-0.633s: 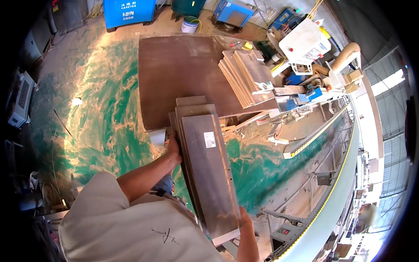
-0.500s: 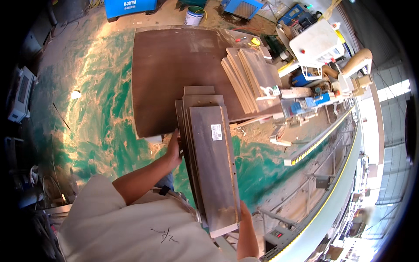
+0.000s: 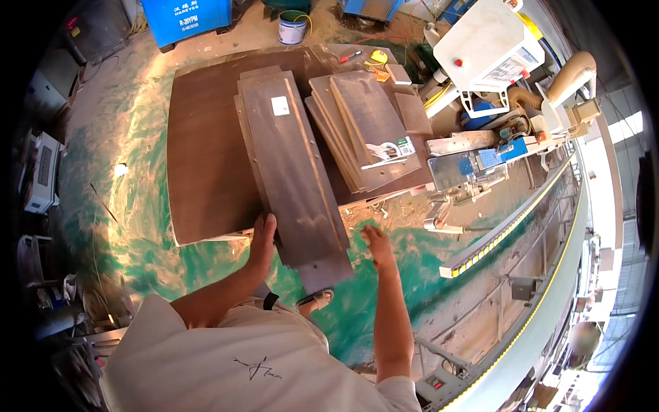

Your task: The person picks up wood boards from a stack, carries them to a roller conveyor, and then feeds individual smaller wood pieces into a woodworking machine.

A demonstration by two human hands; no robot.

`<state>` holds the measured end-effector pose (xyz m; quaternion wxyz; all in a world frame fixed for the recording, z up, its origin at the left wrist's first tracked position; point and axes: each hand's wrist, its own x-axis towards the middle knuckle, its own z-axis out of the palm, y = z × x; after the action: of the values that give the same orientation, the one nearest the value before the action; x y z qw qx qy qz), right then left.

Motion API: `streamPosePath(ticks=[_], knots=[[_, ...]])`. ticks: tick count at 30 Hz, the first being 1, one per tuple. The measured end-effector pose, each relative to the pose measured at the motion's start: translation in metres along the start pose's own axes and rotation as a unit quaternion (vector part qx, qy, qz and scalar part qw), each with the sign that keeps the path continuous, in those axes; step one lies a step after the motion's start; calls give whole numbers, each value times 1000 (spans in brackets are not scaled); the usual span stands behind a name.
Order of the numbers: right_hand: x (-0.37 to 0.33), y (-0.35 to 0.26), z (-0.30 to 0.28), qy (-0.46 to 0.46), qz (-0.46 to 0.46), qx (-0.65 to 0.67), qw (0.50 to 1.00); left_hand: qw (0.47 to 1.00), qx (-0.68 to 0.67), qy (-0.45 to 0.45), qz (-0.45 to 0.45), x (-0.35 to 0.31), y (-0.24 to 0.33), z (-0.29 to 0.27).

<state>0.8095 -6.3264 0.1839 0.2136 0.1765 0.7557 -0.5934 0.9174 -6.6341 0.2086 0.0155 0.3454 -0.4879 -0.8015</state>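
Note:
A stack of long dark-brown boards (image 3: 292,165) lies on the far part of a big brown panel, its near end sticking out over the panel's front edge. A white label (image 3: 280,106) is stuck on the top board. My left hand (image 3: 263,237) grips the stack's left edge near that front edge, with some fingers hidden behind the boards. To the right of the stack's near end, my right hand (image 3: 376,245) is off the boards, its fingers loosely bent and apart, holding nothing.
The brown panel (image 3: 206,137) also carries a pile of shorter boards (image 3: 371,113) with a white cord on top, and a yellow tape measure (image 3: 378,57). A machine with a white control box (image 3: 484,51) stands right. A long rail with a yellow strip (image 3: 508,220) runs along the right.
The board stack has moved away from me and to the left, onto the panel. My right hand has let go of its near end; my left hand stays at its left edge.

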Motion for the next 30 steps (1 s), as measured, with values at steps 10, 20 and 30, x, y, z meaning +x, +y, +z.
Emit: streamPosePath(ticks=[10,20,30], knots=[[171,-184,-75,101,-372,-140,912,988,-17,61,143,28,11,88],[205,-173,-105,-164,-139,-74,974,860,323,330,217,6,-11,107],[150,-60,-323,-285,-61,202,935,994,-26,58,84,-21,-85,391]])
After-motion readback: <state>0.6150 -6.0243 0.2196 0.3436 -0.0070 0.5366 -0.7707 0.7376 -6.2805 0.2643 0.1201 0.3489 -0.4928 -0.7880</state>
